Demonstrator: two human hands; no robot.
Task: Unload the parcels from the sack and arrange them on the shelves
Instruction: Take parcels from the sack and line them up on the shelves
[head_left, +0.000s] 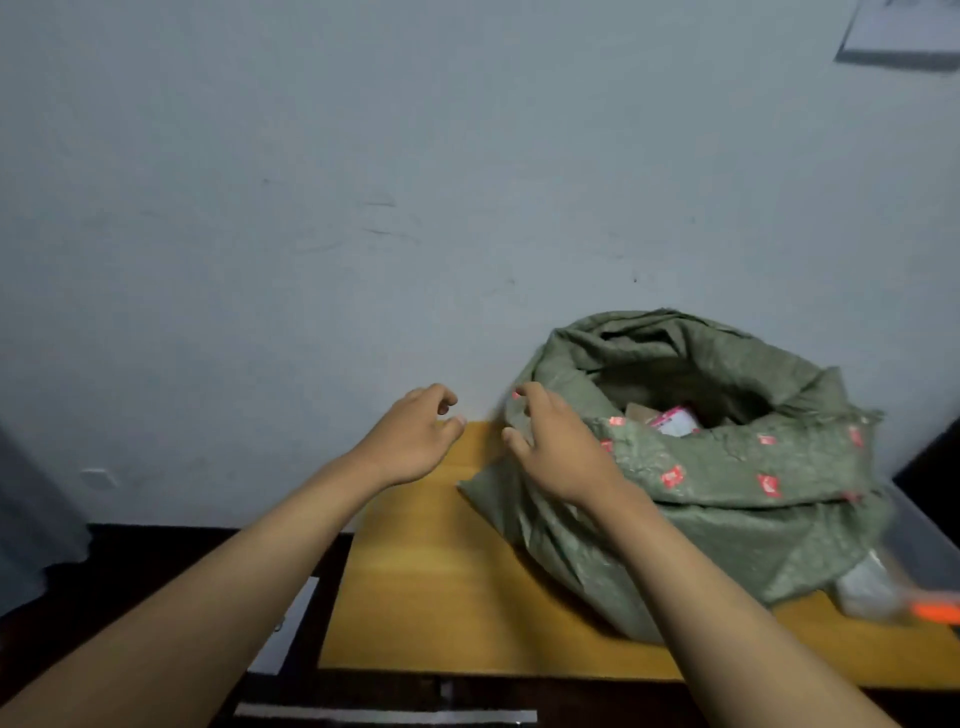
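Observation:
A green woven sack (727, 499) with red marks stands open on a yellow wooden table (431, 587), its rim rolled down. Inside its mouth I see a white and pink parcel (672, 420) and a brown one beside it. My right hand (558, 447) hovers at the sack's left rim, fingers loosely curled and holding nothing; whether it touches the fabric is unclear. My left hand (415, 436) is in the air just left of it, above the table's far left corner, fingers relaxed and empty.
A pale wall rises right behind the table. A clear plastic bag (867, 592) and an orange object (940, 613) lie at the sack's right. A white sheet (288, 629) lies beside the table's left edge on a dark surface. No shelves are in view.

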